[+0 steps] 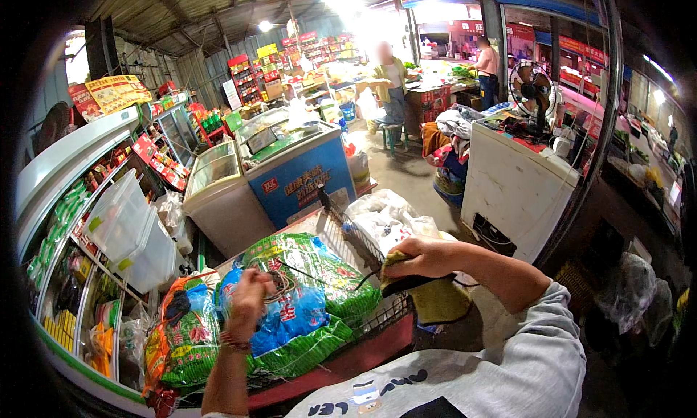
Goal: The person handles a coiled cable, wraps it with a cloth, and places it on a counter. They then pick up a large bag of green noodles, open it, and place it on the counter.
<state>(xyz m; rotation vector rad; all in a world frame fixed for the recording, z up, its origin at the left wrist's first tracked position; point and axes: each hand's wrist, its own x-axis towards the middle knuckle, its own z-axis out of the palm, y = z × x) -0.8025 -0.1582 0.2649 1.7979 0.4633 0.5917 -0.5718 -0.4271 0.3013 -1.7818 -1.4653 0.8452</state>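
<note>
My right hand (pixel 422 254) grips a folded yellow-green cloth (pixel 440 301) above the right edge of a low wire-sided stand (pixel 389 317). A dark strip or band lies along the cloth beneath my fingers. My left hand (pixel 253 295), slightly blurred and with fingers curled, is over large plastic sacks; whether it holds anything is unclear. By its fingertips rests a loose coil of thin cord (pixel 283 290). That coil sits on a green and blue printed sack (pixel 305 352). Left of my forearm is a smaller sack with green and orange sides (pixel 188 344).
Shelving with packets (pixel 57 244) and stacked clear plastic bins (pixel 141 249) line the left. Ahead stands a blue-fronted chest freezer (pixel 299 184). White plastic bags (pixel 389 214) sit beyond the wire side. A white cabinet (pixel 517 184) carries a fan (pixel 533 91). Two people stand farther back.
</note>
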